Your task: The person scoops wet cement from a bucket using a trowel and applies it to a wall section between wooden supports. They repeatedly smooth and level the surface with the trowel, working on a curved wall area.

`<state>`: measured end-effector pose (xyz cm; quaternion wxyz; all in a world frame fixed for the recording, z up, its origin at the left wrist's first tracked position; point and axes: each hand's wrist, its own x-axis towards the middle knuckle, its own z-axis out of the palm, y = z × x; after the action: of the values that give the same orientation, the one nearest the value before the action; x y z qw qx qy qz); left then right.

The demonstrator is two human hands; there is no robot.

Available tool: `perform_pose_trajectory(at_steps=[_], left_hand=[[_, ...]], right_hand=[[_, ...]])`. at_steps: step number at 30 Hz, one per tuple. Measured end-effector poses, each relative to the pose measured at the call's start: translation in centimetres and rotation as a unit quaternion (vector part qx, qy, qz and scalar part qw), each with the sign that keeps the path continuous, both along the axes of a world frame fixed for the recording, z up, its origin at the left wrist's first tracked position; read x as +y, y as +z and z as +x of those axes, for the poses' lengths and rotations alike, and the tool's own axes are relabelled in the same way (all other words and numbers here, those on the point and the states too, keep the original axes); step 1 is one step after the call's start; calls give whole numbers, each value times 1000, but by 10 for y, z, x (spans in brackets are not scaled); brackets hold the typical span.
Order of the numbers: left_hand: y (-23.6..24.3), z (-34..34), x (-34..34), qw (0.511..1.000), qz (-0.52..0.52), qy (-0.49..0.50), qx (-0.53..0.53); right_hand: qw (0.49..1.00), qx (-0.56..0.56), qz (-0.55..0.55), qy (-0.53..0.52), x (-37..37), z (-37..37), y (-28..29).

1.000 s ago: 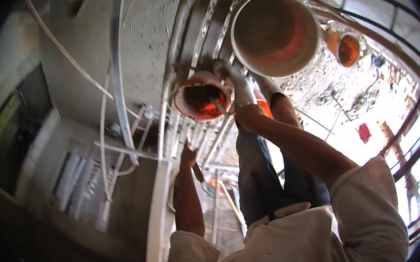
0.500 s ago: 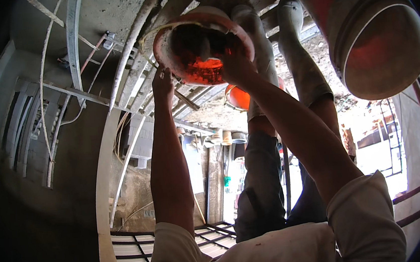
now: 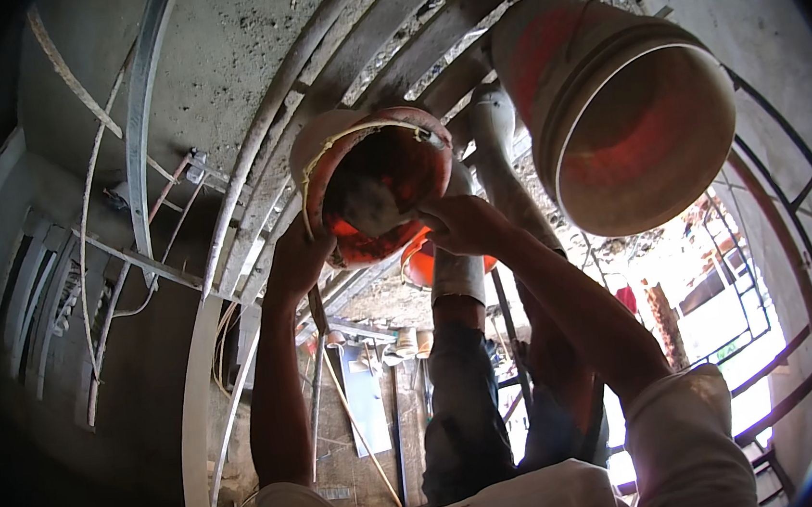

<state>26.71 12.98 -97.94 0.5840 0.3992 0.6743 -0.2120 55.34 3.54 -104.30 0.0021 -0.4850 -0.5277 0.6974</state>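
Note:
An orange bucket (image 3: 434, 154) with dark residue inside tilts its mouth toward me, its pale handle lying along the upper rim. My left hand (image 3: 299, 261) is closed on the bucket's left rim. My right hand (image 3: 464, 226) is at the lower right rim, its fingers curled inside the mouth. A blurred grey shape (image 3: 368, 207) inside the bucket reaches toward those fingers; whether they grip it is hard to make out. To the right, a larger, pale bucket (image 3: 550, 77) with red patches also faces me with its open mouth.
My mud-stained boots (image 3: 493, 140) stand near slatted wooden boards (image 3: 427, 49). Another orange container (image 3: 418, 264) is partly hidden behind my leg. Metal bars (image 3: 140, 132) rise at the left, and dark railings (image 3: 793, 205) run along the right. Long poles (image 3: 352, 403) lean lower down.
The orange bucket and both hands sit lower in the view, and the bucket's mouth is turned differently. The large bucket appears further left. My view has shifted.

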Motion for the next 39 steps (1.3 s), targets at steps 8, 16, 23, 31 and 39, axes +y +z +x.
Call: perform_pose_trajectory(at_steps=[8,16,23,31,39], left_hand=[[3,-6,63,966,-24,189,-176],[-66,49,21,888,-46,404,-216],[-124,65,-22,933,32,328,-146],[-111,75,-10,950,36,283,-129],[-135,60,-33,961,19,254,-106]], right_hand=[[990,-51,61,-117,0,43,51],[961,-93,121,-232,-13,57,51],[942,-298,8,-156,15,-4,40],[938,-313,-68,-133,135,-23,-43],[956,-220,2,-192,92,0,-35]])
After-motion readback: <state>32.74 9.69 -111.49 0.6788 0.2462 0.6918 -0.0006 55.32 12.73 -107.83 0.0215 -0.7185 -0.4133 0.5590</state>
